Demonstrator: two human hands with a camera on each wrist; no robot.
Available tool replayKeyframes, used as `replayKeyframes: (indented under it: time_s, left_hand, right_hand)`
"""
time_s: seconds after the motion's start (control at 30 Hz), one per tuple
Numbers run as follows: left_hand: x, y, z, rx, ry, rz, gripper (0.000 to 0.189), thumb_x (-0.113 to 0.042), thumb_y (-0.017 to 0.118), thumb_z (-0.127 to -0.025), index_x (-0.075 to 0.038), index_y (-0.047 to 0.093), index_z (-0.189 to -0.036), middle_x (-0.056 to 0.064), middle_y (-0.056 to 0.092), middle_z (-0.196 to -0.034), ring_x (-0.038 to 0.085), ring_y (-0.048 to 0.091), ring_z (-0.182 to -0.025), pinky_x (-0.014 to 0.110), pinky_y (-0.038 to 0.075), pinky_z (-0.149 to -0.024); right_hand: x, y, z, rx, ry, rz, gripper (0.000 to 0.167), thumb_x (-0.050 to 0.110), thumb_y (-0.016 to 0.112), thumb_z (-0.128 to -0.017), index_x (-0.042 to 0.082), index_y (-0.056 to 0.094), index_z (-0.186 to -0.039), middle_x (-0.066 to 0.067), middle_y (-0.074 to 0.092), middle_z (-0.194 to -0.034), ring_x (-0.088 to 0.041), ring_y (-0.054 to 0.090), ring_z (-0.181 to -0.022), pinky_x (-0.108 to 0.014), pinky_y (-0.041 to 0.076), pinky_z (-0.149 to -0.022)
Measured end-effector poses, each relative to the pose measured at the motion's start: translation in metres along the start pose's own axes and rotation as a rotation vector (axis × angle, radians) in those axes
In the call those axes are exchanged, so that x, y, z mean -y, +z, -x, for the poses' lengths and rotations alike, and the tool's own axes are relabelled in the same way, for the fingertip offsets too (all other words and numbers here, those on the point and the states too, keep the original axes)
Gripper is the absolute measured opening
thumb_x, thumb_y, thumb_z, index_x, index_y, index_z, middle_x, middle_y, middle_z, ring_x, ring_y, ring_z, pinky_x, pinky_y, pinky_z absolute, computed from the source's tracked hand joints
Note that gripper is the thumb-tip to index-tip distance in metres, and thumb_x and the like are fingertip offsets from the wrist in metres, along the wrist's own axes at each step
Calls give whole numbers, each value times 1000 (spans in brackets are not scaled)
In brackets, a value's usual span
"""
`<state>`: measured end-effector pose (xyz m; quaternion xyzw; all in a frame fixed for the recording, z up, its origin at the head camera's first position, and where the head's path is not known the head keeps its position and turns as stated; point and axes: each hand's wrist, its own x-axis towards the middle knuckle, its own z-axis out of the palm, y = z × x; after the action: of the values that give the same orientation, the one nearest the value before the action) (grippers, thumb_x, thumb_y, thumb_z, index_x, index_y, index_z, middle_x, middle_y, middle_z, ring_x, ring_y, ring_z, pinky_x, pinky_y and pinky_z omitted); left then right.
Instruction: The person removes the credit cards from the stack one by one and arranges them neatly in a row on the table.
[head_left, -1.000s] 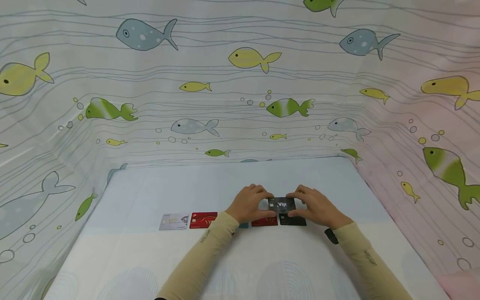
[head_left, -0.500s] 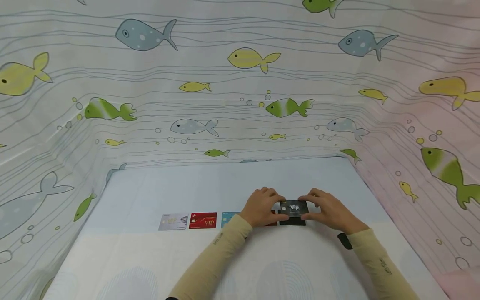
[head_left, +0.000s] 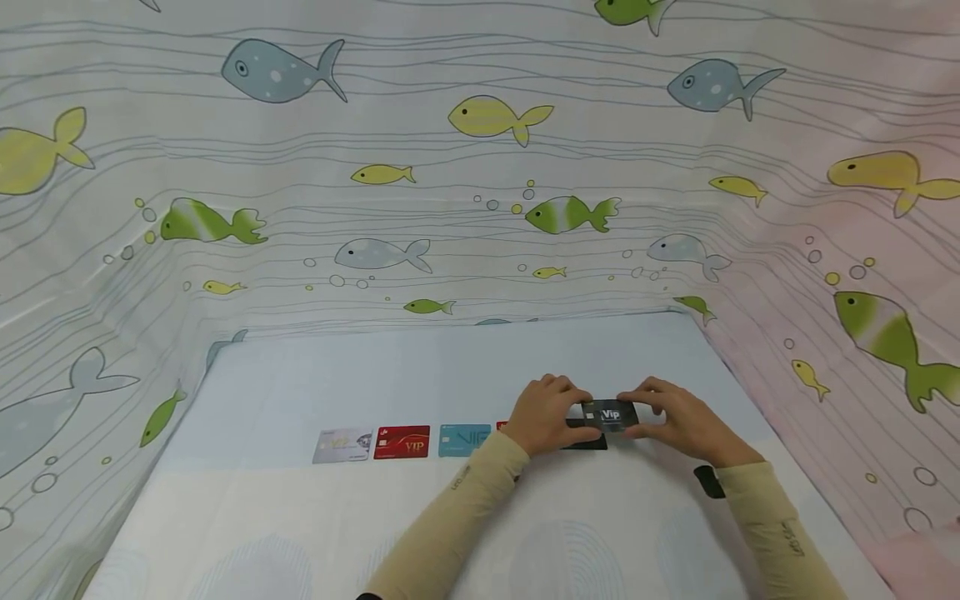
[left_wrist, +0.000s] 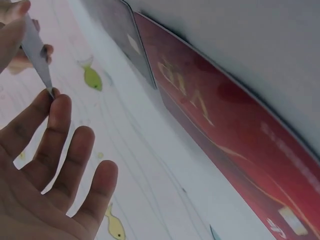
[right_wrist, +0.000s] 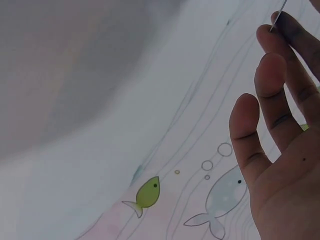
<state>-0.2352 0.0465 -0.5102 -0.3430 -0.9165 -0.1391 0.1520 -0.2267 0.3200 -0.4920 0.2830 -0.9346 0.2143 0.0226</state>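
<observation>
A black "Vip" card (head_left: 611, 417) is held up between both hands above the right part of the white table. My left hand (head_left: 549, 414) pinches its left side, and my right hand (head_left: 678, 423) pinches its right side. Below and to the left lies a second black card (head_left: 592, 442), partly covered by my left hand. In the left wrist view, the held card (left_wrist: 36, 52) appears almost edge-on between fingertips, with a red card (left_wrist: 215, 110) and a dark card (left_wrist: 112, 30) on the table beside it. Only a sliver of the held card shows in the right wrist view.
Leftward along the row lie a blue card (head_left: 461, 439), a red VIP card (head_left: 402, 442) and a silver card (head_left: 341, 445). Another red card (head_left: 501, 426) is mostly hidden by my left hand. A fish-print curtain (head_left: 480, 217) encloses the table's back and sides.
Both hands have carried the black Vip card to the right, from above the row's rightmost black card to past its right end. The blue card is more exposed now.
</observation>
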Motion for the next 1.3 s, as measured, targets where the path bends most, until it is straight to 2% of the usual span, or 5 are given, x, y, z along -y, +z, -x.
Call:
replayKeyframes:
  time_s: [0.17, 0.43, 0.73, 1.07, 1.3]
  left_hand:
    - [-9, 1, -7, 41, -15, -8, 54, -67, 69, -84, -28, 73, -122, -5, 65, -110, 14, 59, -104, 29, 49, -84]
    - [-27, 12, -20, 54, -38, -82, 54, -69, 69, -84, -30, 73, -122, -7, 66, -109, 13, 58, -102, 29, 50, -86]
    - [-38, 30, -28, 95, -105, -45, 54, -70, 71, -82, -34, 72, -122, -9, 65, -111, 11, 56, -99, 29, 47, -85]
    - [-45, 28, -27, 200, -142, -91, 54, -68, 72, -82, -33, 71, -123, -9, 65, -113, 13, 57, -103, 31, 46, -88]
    - [-44, 21, -28, 282, -148, 3, 49, -59, 75, -84, -31, 70, -125, -9, 64, -113, 11, 54, -103, 30, 45, -88]
  right_hand:
    - [-7, -2, 6, -8, 12, -21, 60, 48, 82, -80, 20, 69, -131, 8, 60, -112, -20, 56, -88, -29, 46, -70]
    - [-19, -7, 18, 17, 61, -35, 59, 44, 82, -81, 18, 69, -132, 3, 60, -115, -20, 54, -89, -29, 45, -68]
    - [-31, -7, 26, 20, 97, -53, 59, 39, 86, -79, 16, 70, -131, 2, 62, -116, -19, 50, -86, -26, 41, -64]
    - [-34, 1, 26, 56, 118, -66, 58, 35, 88, -78, 15, 70, -130, -2, 62, -121, -19, 53, -89, -29, 44, -69]
    - [-32, 3, 23, 108, 187, -66, 62, 40, 88, -76, 15, 70, -129, -4, 62, -122, -20, 52, -92, -30, 44, -71]
